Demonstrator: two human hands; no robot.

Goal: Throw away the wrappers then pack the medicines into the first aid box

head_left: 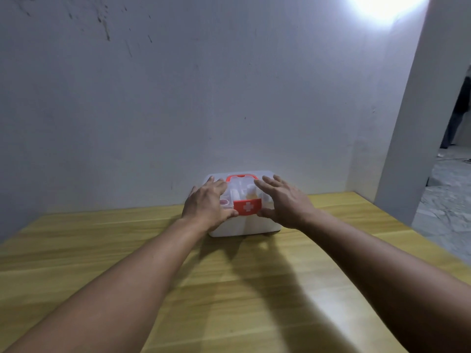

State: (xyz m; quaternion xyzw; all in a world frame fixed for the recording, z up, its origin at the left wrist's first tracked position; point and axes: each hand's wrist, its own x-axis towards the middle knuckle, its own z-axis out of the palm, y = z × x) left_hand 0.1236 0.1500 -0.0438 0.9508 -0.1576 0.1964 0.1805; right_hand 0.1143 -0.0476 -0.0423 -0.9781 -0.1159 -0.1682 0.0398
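Observation:
A white first aid box (251, 227) with a clear lid, a red handle (241, 177) and a red latch bearing a white cross (247, 207) stands near the wall on the wooden table (254, 289). Small bottles and medicines show faintly through the lid. My left hand (207, 205) rests on the lid's left side, thumb at the front edge beside the latch. My right hand (285, 203) lies over the lid's right side, fingers spread, thumb near the latch. The lid looks closed. No wrappers are in view.
A grey wall (204, 98) rises right behind the box. A wall corner (413, 149) stands at the right, with a doorway, bare floor (448, 200) and part of a standing person beyond it. The table's right edge runs diagonally near my right forearm.

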